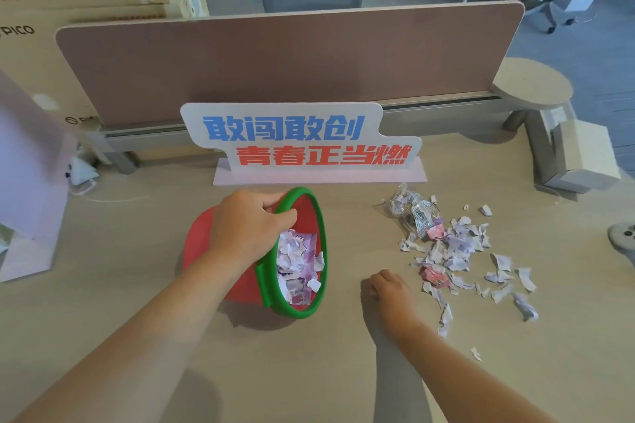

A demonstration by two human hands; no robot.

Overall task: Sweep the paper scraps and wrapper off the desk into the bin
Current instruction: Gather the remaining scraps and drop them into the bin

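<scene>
Left hand (249,228) — forearm extended forward, fingers curled over and clamped on the bin's green rim (318,216), thumb side up. Right hand (390,288) — forearm extended, fingers curled into a loose fist, knuckles up, resting low, gripping nothing visible.

Smooth plastic bin (206,237), crinkly glossy wrapper (421,213), matt wood-look desk (137,244)

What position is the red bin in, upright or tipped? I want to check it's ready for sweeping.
Tipped: the bin lies sideways, green rim facing the scraps, gripped by the left hand.
</scene>
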